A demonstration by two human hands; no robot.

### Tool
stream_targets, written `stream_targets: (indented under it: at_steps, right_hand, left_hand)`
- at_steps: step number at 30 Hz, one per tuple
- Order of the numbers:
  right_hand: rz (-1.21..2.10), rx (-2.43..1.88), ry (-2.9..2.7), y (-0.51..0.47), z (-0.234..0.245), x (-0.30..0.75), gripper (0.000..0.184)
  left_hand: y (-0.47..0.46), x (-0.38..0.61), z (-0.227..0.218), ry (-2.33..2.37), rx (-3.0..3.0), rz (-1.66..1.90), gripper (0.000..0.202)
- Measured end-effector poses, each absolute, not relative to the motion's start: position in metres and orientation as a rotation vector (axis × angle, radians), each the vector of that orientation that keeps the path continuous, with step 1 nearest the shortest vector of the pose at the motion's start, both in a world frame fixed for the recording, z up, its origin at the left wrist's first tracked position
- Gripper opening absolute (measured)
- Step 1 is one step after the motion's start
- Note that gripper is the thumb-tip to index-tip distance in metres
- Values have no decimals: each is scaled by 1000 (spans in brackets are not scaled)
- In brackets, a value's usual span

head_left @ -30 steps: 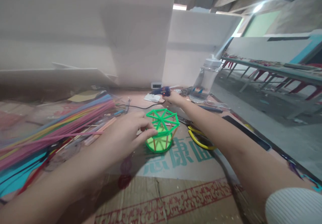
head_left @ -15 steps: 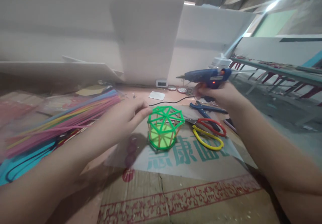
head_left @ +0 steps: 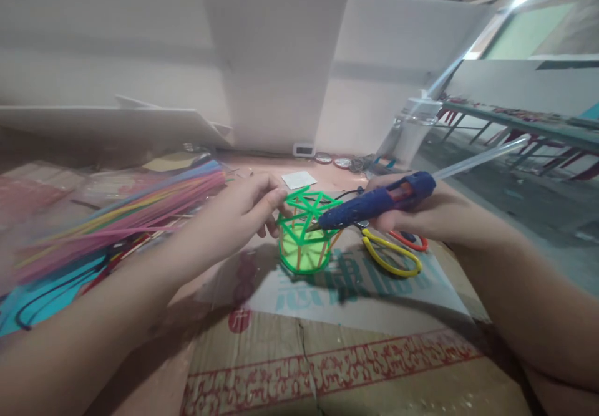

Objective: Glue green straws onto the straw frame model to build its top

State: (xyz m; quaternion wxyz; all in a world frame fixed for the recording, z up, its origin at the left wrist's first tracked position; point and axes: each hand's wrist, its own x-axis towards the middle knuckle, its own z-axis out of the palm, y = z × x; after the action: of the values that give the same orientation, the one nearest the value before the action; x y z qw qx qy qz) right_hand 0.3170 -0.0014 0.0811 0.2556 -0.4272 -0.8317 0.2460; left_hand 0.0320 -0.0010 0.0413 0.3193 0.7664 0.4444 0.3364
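Note:
A small round cage-like model [head_left: 299, 260] stands upright on the paper, with a green spoked top, thin brown posts and a yellow-green base rimmed in green. My left hand [head_left: 255, 207] grips the top's left edge between thumb and fingers; the fingertips are partly hidden. In my right hand [head_left: 397, 213] is a blue hot glue gun [head_left: 360, 207], with a clear glue stick [head_left: 486, 157] out of its back. Its nozzle points down-left at the middle of the green top; contact cannot be made out. Scissors with yellow and red handles [head_left: 393, 260] lie under the right hand.
Colourful strips [head_left: 131, 210] lie in a bundle at the left. Behind the model are a white card [head_left: 298, 180], a small display [head_left: 304, 149] and a clear bottle [head_left: 414, 132]. White boards [head_left: 276, 60] stand at the back; a printed paper sheet [head_left: 253, 307] covers the cardboard.
The glue gun has come down and left from above the pliers, its nozzle now at the model's top. My left hand stays at the model's left edge, with more fingers showing.

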Motion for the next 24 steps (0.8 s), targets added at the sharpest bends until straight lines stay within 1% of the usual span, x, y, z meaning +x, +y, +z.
stream_targets:
  at_steps: [2, 4, 9, 16, 24]
  right_hand:
    - [797, -1127, -2281, -2, 80, 316, 60]
    - [841, -1118, -2268, -2, 80, 315, 61]
    - [819, -1056, -2306, -3, 78, 316, 55]
    - [784, -1068, -2282, -3, 77, 317, 56]
    - [879, -1052, -2300, -1, 78, 314, 53]
  left_hand:
    - [-1, 32, 40, 1166, 2039, 877, 30]
    - [-1, 31, 40, 1165, 2059, 871, 30]
    - [-1, 29, 39, 1162, 2080, 860, 29]
    - [-1, 29, 39, 1160, 2084, 862, 29]
    - [0, 29, 38, 1191, 2113, 849, 31]
